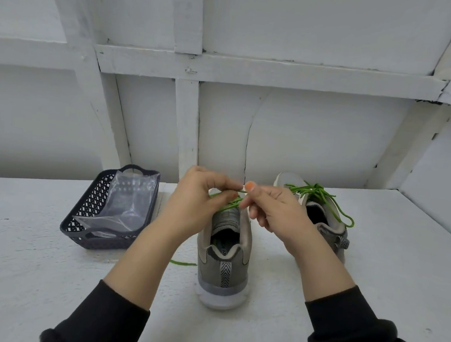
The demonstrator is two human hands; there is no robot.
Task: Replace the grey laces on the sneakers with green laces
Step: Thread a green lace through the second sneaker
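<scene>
So the thin green round lace [230,204] sits over the tongue of the grey knit sneaker with the white sole [223,264], heel facing me, mid white table [38,278]. Left hand [198,198] and right hand [277,212] both pinch it. Second grey sneaker [330,223] just right, already laced green. Dark plastic lattice basket [81,230] with clear plastic bags [128,204] sits off left

Open tabletop [398,276] lies front-left and far right; basket [94,196] stands left, near sneaker [222,272] centre, far sneaker [340,243] behind-right.
</scene>
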